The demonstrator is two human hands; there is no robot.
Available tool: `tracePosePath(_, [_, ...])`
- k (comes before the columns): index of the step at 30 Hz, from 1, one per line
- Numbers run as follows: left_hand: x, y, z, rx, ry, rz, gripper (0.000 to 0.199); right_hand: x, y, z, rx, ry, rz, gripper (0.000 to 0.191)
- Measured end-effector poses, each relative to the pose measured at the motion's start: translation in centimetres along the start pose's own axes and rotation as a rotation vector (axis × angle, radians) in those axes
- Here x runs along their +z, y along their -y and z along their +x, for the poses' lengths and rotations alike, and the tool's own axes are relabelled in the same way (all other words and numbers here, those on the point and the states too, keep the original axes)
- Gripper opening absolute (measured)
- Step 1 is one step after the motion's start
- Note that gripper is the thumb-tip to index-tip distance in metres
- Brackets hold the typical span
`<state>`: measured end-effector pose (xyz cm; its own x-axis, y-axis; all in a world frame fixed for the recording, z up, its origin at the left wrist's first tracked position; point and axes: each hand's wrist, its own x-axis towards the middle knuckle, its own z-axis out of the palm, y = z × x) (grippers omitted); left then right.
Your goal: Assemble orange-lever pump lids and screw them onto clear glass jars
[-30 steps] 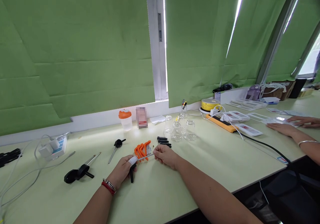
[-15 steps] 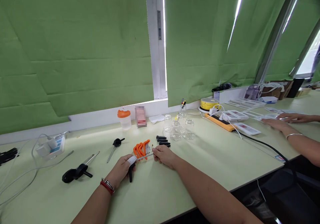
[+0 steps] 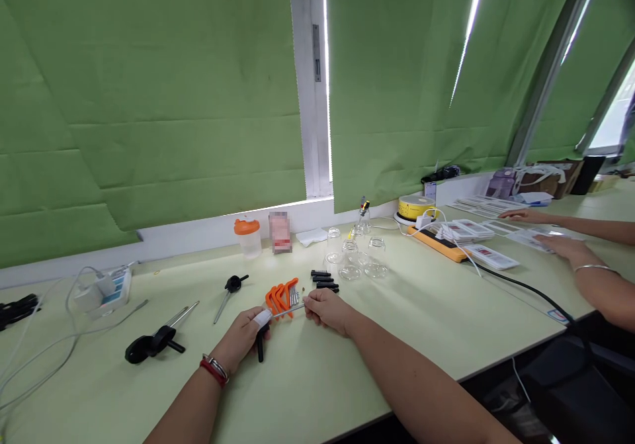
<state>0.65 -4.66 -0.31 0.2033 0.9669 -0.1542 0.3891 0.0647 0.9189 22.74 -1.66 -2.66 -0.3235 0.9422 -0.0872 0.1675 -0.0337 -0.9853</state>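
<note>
My left hand [image 3: 242, 335], with white wrapping on a finger, is closed around the black handle end of a thin metal rod [image 3: 288, 311]. A black stem [image 3: 260, 348] juts down below that hand. At the rod's far end, the fingertips of my right hand [image 3: 327, 311] are pinched together; whether they also hold a small part is hidden. Just beyond the rod lie several orange angled pieces [image 3: 278, 296] and small metal pins [image 3: 294, 295]. Several short black ribbed pieces [image 3: 321, 280] are laid out beyond my right hand.
Similar black-handled rods [image 3: 161, 340] lie at left, another [image 3: 234, 285] farther in. A power strip [image 3: 106, 295] with cables, an orange-lidded cup [image 3: 247, 237], glass jars [image 3: 350, 262] and an orange power strip [image 3: 441, 243] surround the area. A co-worker's hands [image 3: 560, 244] handle flat sheets at right.
My hands keep nearly the same hold and place on the rod. At right, one of the co-worker's hands has reached farther back over the sheets.
</note>
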Motion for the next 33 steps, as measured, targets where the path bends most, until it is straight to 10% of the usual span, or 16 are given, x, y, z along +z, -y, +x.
tracePosePath(33, [0.06,-0.18,-0.12,0.005,0.009,0.007,0.040,-0.37,-0.61,0.27,-0.032,0.038,0.024,0.019])
